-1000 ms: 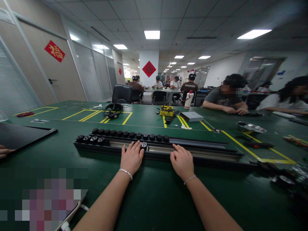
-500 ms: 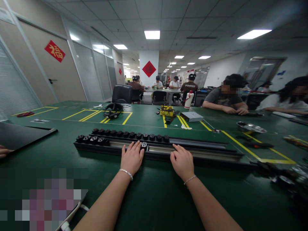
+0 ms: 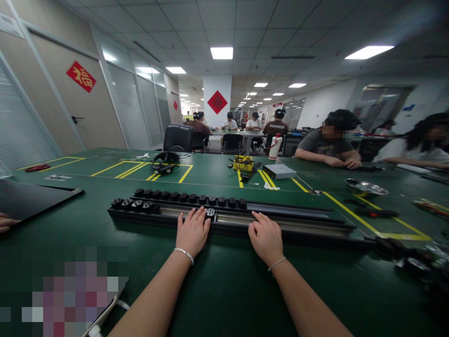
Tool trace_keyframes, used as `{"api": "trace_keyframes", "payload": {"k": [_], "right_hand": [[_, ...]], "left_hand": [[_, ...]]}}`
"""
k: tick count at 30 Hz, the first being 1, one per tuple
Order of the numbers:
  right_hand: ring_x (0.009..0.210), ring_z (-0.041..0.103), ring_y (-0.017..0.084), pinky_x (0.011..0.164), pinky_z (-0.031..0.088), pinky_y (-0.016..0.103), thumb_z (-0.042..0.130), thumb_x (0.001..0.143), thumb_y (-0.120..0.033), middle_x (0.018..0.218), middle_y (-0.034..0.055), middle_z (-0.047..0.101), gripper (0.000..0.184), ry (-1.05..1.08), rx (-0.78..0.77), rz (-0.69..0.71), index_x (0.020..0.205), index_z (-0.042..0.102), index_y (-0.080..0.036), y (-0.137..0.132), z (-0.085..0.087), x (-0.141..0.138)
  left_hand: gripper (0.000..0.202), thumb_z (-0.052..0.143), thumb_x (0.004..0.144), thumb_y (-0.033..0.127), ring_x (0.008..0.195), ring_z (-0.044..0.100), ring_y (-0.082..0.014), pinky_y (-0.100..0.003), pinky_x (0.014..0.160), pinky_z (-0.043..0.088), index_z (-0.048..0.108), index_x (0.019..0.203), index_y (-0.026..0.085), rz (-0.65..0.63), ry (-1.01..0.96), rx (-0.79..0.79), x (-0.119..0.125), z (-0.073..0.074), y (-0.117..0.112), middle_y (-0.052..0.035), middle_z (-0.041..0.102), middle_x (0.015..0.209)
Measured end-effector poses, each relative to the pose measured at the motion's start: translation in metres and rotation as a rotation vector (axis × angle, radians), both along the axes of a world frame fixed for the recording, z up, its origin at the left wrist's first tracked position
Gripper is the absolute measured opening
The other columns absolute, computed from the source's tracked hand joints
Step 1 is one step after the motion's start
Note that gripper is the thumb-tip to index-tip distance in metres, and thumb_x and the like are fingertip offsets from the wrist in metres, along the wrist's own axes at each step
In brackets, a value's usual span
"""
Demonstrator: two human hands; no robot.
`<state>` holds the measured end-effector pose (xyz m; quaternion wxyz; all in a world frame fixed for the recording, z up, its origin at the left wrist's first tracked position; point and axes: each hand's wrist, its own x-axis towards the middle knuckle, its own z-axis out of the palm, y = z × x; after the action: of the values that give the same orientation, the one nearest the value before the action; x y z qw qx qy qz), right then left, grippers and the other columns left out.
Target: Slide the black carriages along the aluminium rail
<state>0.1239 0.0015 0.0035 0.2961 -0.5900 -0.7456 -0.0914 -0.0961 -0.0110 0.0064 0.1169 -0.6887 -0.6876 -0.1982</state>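
Observation:
A long black rail [image 3: 298,224] lies across the green table [image 3: 217,290] in front of me. Behind it a second black rail [image 3: 287,207] carries a row of several small black parts [image 3: 189,198]. My left hand [image 3: 192,232] rests flat on the near rail, fingers stretched out, fingertips beside a small black part [image 3: 210,212] sitting in the rail. My right hand [image 3: 265,237] lies flat on the same rail a little to the right, fingers extended. Neither hand holds anything. Both wrists wear thin bracelets.
Black headphones [image 3: 164,161], a yellow object [image 3: 243,162] and a grey box [image 3: 279,170] sit farther back. A dark tray [image 3: 31,196] lies at left, with another person's fingers [image 3: 6,221] beside it. A metal dish [image 3: 366,186] is at right. People sit at right and far back.

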Motion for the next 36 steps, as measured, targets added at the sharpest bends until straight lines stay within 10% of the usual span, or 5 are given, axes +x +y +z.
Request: {"api": "trace_keyframes", "payload": {"k": [36], "right_hand": [[0.114,0.046,0.02,0.09,0.032,0.038,0.037,0.082,-0.026,0.12,0.0021,0.057,0.031,-0.012,0.0,-0.003,0.065,0.062,-0.021,0.0002,0.0002,0.0002]], "left_hand": [[0.047,0.019,0.089,0.041,0.125,0.035,-0.0199,-0.049,0.105,0.017,0.047,0.124,0.026,-0.018,-0.003,0.014,0.0014,-0.0015,0.0,0.0001,0.044,0.134]]}}
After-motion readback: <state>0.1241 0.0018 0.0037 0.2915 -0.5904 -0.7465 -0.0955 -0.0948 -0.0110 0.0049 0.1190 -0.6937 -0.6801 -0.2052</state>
